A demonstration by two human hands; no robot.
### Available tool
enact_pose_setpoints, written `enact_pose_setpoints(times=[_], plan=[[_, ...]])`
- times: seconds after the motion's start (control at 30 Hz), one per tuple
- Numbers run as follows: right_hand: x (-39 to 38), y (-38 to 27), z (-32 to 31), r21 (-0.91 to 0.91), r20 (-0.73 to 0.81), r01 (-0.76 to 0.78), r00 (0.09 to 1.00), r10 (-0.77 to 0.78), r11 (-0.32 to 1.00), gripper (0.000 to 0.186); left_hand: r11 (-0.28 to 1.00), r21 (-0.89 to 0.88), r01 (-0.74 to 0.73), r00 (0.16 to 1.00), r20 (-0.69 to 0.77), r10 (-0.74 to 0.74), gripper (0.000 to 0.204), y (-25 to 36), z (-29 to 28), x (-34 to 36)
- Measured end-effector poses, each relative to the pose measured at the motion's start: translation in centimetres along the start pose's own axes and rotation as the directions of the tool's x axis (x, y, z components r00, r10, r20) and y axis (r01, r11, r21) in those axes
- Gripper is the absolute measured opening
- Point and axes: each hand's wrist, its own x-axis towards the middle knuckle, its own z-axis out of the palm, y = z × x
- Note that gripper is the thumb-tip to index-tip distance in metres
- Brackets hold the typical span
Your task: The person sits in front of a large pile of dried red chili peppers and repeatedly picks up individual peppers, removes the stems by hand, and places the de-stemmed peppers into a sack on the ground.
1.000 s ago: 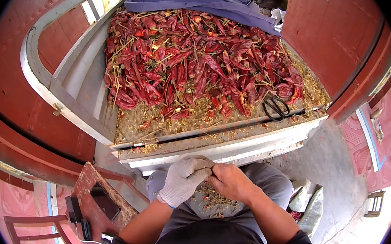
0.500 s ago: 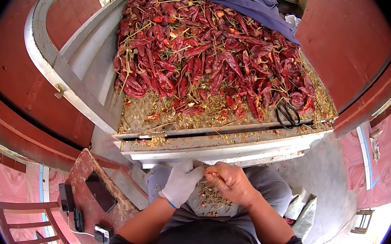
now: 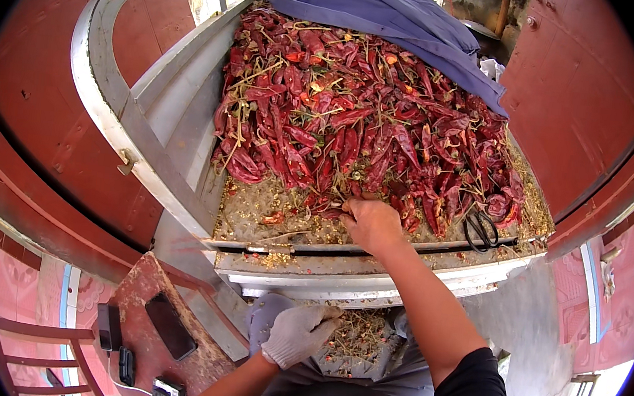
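A big heap of dried red chillies [image 3: 355, 125] fills a grey metal tray [image 3: 136, 156] in front of me. My bare right hand [image 3: 371, 223] reaches forward to the near edge of the heap, fingers curled down among the chillies; what it grips is hidden. My left hand [image 3: 299, 331], in a white glove, rests low over my lap with its fingers loosely closed, beside a small pile of stems and seeds [image 3: 352, 341] on grey cloth. Seeds and chilli crumbs cover the tray's front strip.
Black scissors [image 3: 480, 230] lie at the tray's front right. A blue cloth [image 3: 398, 17] covers the far end of the heap. Red metal walls flank both sides. At lower left, a dark phone [image 3: 171, 326] and chargers lie on a red board.
My right hand left the gloved left hand at my lap and reached up into the near edge of the chilli heap. The view tilted and moved closer to the tray.
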Motion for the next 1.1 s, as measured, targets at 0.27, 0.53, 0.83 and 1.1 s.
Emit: enact_pose_setpoints(times=[0.27,0.53,0.83,1.1], plan=[[0.2,0.3,0.7,-0.085,-0.005,0.109,0.994,-0.110,0.990,0.023,0.991,-0.136,0.019,0.999,-0.042,-0.025,0.021,-0.1,0.4,-0.5],[2.1,0.8,1.2,-0.003,-0.050,0.081,0.995,-0.081,0.997,0.026,0.988,-0.152,-0.034,0.998,-0.063,0.025,0.022,0.4,1.1,-1.2],[-3.0,-0.5,-1.9,0.959,0.256,-0.281,0.911,0.322,0.031,0.015,0.959,-0.260,0.116,0.970,-0.177,-0.165,0.030,2.0,-2.8,1.2],[-18.4,8.6,-4.8,0.941,0.202,-0.309,0.841,0.502,0.139,0.017,0.938,0.344,-0.042,0.829,-0.512,0.225,0.021,1.5,-8.4,7.2]])
